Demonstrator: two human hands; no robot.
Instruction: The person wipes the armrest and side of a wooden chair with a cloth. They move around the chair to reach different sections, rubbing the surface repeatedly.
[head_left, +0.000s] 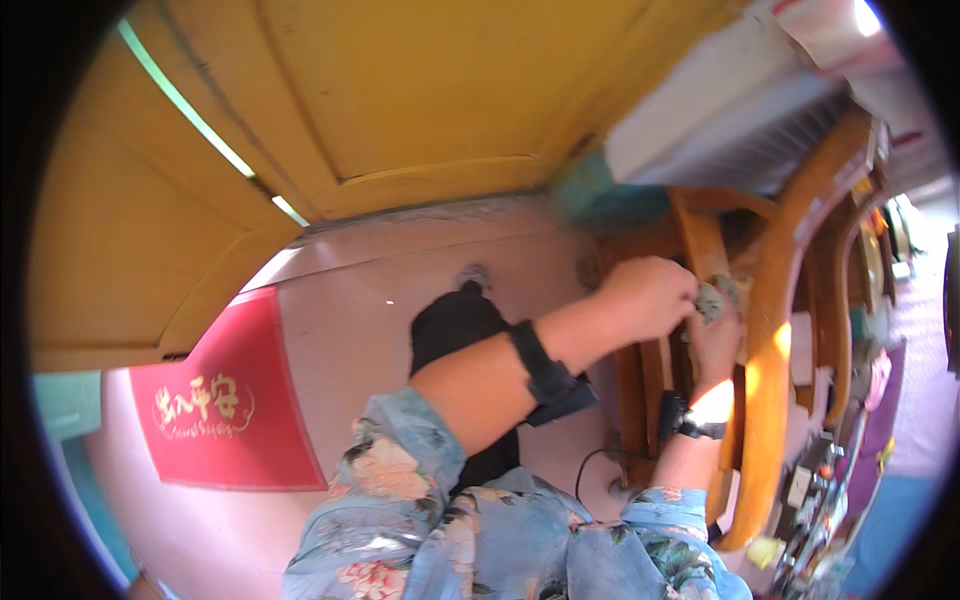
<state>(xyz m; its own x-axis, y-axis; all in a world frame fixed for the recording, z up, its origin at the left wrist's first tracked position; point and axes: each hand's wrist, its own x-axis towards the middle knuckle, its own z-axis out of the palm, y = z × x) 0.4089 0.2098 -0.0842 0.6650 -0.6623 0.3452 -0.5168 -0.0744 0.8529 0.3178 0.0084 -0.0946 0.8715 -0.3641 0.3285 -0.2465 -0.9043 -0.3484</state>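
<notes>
In front of me, over a wooden chair or bench with curved arms, both hands meet at a small crumpled grey piece that looks like a rag. My right hand grips it from below. The fingers of my left hand are pinched at its left side, touching it. Motion blur hides the exact finger positions. Dark bands circle both wrists.
Yellow wooden doors rise ahead. A white vented object and a teal box stand by the chair. On the pink floor lies a red mat bearing writing. Small clutter sits at right.
</notes>
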